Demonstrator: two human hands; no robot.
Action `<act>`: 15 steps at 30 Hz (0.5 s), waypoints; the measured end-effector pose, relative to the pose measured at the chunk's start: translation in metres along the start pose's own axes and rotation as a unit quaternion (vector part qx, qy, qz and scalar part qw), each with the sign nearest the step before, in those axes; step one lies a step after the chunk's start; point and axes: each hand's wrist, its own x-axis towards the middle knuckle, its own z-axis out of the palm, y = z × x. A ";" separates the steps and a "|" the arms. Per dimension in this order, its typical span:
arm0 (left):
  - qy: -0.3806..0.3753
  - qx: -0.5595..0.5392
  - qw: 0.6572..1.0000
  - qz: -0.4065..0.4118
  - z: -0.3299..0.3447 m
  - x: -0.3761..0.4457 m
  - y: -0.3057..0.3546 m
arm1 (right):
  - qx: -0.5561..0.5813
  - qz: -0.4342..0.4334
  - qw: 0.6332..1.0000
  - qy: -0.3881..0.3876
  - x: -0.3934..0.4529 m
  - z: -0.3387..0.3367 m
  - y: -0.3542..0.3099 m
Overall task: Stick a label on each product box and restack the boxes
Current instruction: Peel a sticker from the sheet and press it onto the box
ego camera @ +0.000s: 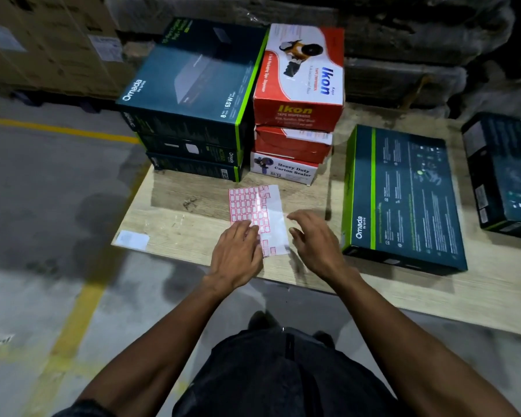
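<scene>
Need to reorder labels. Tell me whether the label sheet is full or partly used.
Partly used. The label sheet has red-bordered labels across its left part, while its right strip is bare backing.

Red-bordered label sheet (pixel 254 215) flat on board; teal Omada box (pixel 403 197) right.

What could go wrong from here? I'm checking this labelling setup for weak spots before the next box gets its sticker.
1. The label sheet lies at the table's near edge, pinned only by the left hand; peeling with the right hand could drag it off.
2. The red Ikon stack looks uneven, its top box overhanging; a bump might topple it.
3. The flat Omada box lies close to the right hand and could get knocked.
</scene>
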 end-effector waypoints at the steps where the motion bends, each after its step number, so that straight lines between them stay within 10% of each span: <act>1: -0.001 -0.001 1.000 0.004 0.001 0.003 0.005 | -0.008 -0.011 1.000 0.026 -0.001 -0.008 0.002; 6: -0.020 -0.040 0.998 0.037 0.000 0.024 0.049 | -0.059 0.012 0.990 0.126 -0.015 -0.051 0.035; 15: -0.091 -0.147 0.983 0.068 0.011 0.054 0.146 | -0.127 0.104 0.983 0.082 -0.073 -0.112 0.135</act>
